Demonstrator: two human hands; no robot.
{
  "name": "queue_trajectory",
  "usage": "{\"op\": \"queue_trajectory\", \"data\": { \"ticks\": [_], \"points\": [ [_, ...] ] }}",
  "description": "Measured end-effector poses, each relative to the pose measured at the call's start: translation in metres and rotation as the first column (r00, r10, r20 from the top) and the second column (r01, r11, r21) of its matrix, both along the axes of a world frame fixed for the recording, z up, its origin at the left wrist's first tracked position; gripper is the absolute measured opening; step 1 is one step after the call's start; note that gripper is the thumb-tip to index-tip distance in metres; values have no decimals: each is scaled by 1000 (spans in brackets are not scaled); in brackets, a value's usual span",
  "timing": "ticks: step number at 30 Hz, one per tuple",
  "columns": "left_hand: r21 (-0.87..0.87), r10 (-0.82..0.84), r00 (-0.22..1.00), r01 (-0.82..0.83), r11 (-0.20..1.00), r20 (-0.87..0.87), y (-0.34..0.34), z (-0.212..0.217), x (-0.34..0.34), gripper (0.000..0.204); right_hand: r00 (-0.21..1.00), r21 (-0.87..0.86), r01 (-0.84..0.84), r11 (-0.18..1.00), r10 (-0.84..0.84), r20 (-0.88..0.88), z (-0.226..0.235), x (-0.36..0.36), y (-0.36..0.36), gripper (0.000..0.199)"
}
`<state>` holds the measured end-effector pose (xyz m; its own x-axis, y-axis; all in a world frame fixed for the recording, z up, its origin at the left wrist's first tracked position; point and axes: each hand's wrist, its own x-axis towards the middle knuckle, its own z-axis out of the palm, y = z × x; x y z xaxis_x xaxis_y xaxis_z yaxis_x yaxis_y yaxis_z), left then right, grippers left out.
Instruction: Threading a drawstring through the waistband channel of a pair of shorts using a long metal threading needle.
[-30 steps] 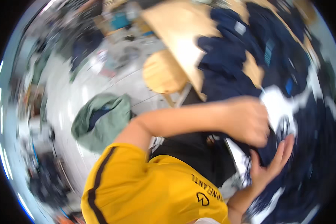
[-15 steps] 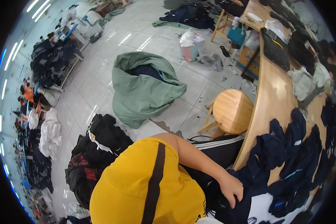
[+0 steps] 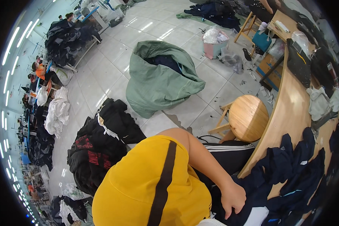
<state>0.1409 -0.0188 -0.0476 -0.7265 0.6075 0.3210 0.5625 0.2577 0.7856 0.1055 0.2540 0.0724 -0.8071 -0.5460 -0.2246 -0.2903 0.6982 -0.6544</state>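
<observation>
My left hand [image 3: 233, 199] is at the lower right, at the end of a bare arm that comes from a yellow sleeve [image 3: 139, 184] with a dark stripe. Its fingers are bent downward and closed on dark navy cloth [image 3: 222, 207], their tips partly hidden. A white patch [image 3: 257, 217] shows beside the hand. More navy garment pieces [image 3: 275, 162] lie on the wooden table just to the right. My right hand is out of view.
The curved wooden table [image 3: 282, 113] runs along the right. Near it stands a round wooden stool [image 3: 248, 116]. On the tiled floor are a green cloth sack [image 3: 158, 90] holding dark cloth, a black garment pile [image 3: 98, 147] and a pink-and-blue bin [image 3: 213, 49]. People work at the far left.
The view has swung left, so the sack, stool and table sit farther right. My left hand has stayed at the navy cloth, its fingers now pointing more downward.
</observation>
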Motion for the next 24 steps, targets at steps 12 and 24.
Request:
{"op": "queue_trajectory", "data": {
  "ticks": [12,24],
  "points": [
    [133,414,906,-422,897,88,-12,-4,25,29,900,-111,-73,991,17,-435,-96,-6,-35,100],
    [82,52,822,-6,997,-567,17,46,-50,22,841,-511,110,852,-354,-409,-52,59,-35,105]
  ]
}}
